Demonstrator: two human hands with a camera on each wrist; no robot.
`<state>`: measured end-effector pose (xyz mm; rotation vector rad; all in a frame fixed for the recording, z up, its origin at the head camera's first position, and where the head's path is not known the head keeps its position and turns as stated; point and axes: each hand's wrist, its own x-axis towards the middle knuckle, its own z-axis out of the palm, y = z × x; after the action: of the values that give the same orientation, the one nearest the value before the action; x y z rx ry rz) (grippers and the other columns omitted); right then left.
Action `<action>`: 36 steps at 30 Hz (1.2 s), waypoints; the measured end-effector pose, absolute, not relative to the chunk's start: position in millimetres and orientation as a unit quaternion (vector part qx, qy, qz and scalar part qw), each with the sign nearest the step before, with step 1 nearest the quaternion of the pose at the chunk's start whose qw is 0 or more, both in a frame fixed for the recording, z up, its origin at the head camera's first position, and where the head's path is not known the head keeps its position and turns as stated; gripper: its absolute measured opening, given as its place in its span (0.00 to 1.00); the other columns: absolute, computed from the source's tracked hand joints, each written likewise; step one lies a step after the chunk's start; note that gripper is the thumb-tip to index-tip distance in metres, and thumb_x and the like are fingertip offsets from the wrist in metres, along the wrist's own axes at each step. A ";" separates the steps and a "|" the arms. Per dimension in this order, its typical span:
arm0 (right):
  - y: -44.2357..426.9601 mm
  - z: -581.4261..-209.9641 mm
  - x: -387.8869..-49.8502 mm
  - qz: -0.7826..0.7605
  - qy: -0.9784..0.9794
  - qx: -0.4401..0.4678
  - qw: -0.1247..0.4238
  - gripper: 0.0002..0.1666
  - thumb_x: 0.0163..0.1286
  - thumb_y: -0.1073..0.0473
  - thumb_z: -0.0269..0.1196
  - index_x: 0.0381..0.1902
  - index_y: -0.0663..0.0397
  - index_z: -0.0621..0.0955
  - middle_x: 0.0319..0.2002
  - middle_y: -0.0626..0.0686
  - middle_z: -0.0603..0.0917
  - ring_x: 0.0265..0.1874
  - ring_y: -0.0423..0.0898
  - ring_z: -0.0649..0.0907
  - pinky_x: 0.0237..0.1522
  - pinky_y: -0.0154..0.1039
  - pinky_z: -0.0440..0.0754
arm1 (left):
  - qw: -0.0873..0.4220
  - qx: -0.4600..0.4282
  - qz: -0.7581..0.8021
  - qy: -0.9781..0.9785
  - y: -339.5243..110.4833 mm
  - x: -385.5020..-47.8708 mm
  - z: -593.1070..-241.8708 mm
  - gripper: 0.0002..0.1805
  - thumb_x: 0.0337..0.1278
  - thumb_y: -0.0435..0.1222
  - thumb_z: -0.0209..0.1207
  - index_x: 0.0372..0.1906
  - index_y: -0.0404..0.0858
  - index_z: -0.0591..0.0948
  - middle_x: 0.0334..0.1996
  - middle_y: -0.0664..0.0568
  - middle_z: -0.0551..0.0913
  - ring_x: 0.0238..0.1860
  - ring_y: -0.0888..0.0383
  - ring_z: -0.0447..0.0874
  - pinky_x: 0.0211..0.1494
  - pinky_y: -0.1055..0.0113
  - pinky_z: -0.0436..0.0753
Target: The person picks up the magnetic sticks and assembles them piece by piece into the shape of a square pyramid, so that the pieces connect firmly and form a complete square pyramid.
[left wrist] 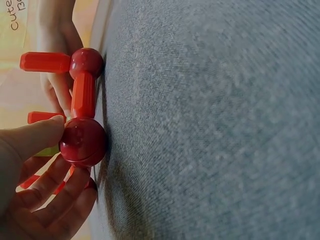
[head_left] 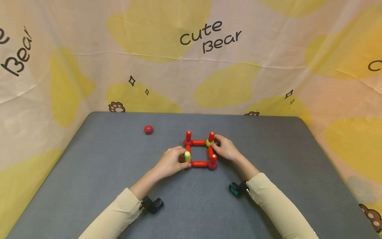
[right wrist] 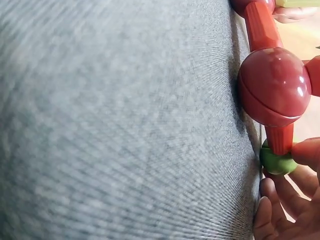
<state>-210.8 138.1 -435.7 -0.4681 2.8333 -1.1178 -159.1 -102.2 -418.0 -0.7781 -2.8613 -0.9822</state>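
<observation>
A square frame of red rods (head_left: 200, 163) and ball connectors lies on the table. Red balls form three corners, among them the near right ball (head_left: 212, 165); a green ball (head_left: 210, 143) forms the far right one. Red rods stand upright on three corners, and a yellow-green rod (head_left: 187, 156) rises from the near left. My left hand (head_left: 170, 162) grips the near left red ball (left wrist: 82, 141), thumb and fingers on either side. My right hand (head_left: 226, 148) holds the green ball (right wrist: 278, 161) between thumb and fingers.
A loose red ball (head_left: 148, 129) rests on the grey table (head_left: 101, 166), behind and left of the frame. A patterned cloth (head_left: 167, 79) hangs along the table's back and sides. Each wrist carries a small black camera, such as the left one (head_left: 152, 204).
</observation>
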 end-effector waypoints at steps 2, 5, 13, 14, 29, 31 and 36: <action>138.2 -435.2 -210.8 -0.364 0.919 -0.148 0.031 0.19 0.63 0.60 0.57 0.51 0.58 0.76 0.43 0.57 0.81 0.38 0.48 0.80 0.38 0.39 0.76 | 0.008 -0.249 -0.313 -0.916 -102.4 -159.0 -417.5 0.11 0.38 0.37 0.71 0.24 0.47 0.77 0.25 0.60 0.75 0.28 0.66 0.77 0.32 0.70 0.74; 138.9 -433.7 -208.8 -0.380 0.915 -0.132 0.040 0.21 0.64 0.60 0.57 0.55 0.61 0.73 0.47 0.58 0.81 0.42 0.50 0.81 0.43 0.44 0.77 | -0.001 -0.245 -0.319 -0.915 -103.4 -158.1 -416.4 0.11 0.38 0.37 0.70 0.25 0.47 0.77 0.25 0.59 0.76 0.29 0.64 0.77 0.33 0.69 0.74; 145.5 -433.1 -195.3 -0.398 0.909 -0.123 0.009 0.20 0.64 0.61 0.58 0.53 0.61 0.72 0.46 0.59 0.80 0.39 0.51 0.81 0.45 0.46 0.77 | -0.016 -0.214 -0.423 -0.880 -109.8 -155.2 -413.7 0.13 0.42 0.33 0.69 0.36 0.42 0.81 0.29 0.57 0.80 0.31 0.64 0.80 0.35 0.70 0.80; 146.5 -433.1 -192.7 -0.399 0.908 -0.125 0.000 0.18 0.64 0.62 0.58 0.51 0.61 0.73 0.44 0.58 0.80 0.38 0.50 0.81 0.44 0.46 0.77 | -0.015 -0.213 -0.432 -0.876 -110.5 -154.8 -413.5 0.12 0.43 0.33 0.68 0.37 0.42 0.81 0.29 0.57 0.81 0.31 0.64 0.80 0.35 0.71 0.80; 160.2 -419.3 -147.8 -0.400 0.880 -0.250 0.055 0.19 0.62 0.66 0.59 0.52 0.49 0.74 0.41 0.46 0.79 0.37 0.42 0.80 0.34 0.34 0.78 | -0.020 -0.212 -0.448 -0.868 -110.0 -151.6 -414.1 0.08 0.49 0.33 0.65 0.36 0.42 0.81 0.30 0.56 0.81 0.31 0.64 0.79 0.34 0.72 0.79; 158.5 -417.5 -145.8 -0.397 0.881 -0.252 0.058 0.18 0.62 0.63 0.60 0.51 0.47 0.75 0.40 0.45 0.78 0.36 0.40 0.79 0.33 0.33 0.77 | -0.021 -0.215 -0.448 -0.868 -109.3 -151.9 -414.0 0.08 0.49 0.32 0.65 0.36 0.41 0.80 0.30 0.56 0.81 0.32 0.64 0.79 0.34 0.72 0.79; 152.3 -415.1 -146.3 -0.393 0.885 -0.248 0.043 0.13 0.62 0.62 0.61 0.46 0.48 0.77 0.38 0.44 0.79 0.36 0.38 0.79 0.37 0.33 0.78 | -0.032 -0.224 -0.455 -0.861 -105.9 -152.9 -413.3 0.07 0.50 0.32 0.64 0.36 0.41 0.80 0.31 0.55 0.82 0.33 0.63 0.80 0.36 0.72 0.80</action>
<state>-146.3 152.3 -415.1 -0.7577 2.7045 -1.2010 -152.9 -105.9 -413.3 -0.7182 -2.7629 -1.4580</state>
